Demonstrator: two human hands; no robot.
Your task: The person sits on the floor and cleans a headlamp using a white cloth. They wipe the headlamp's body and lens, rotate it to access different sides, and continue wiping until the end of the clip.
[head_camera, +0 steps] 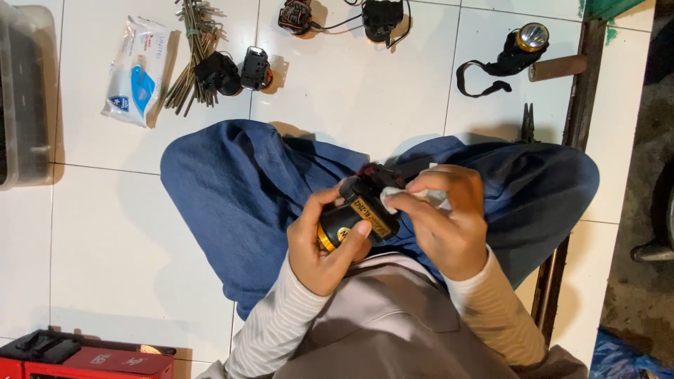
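White tiled floor (351,91), dark grout lines; person seated cross-legged on it. Soft white-and-blue wipes packet (135,70) lies flat upper left, beside a bundle of sticks (193,56). Red box (88,361) at lower left. Left hand (326,242) wraps a black headlamp (358,217) with yellow label, over the lap. Right hand (446,217) pinches a white wipe (394,194) against it

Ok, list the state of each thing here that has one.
black headlamp: held in the left hand
white wipe: pressed on it by the right hand
wipes pack: lying flat on the floor
spare headlamp: on the floor, unlit
red toolbox: shut
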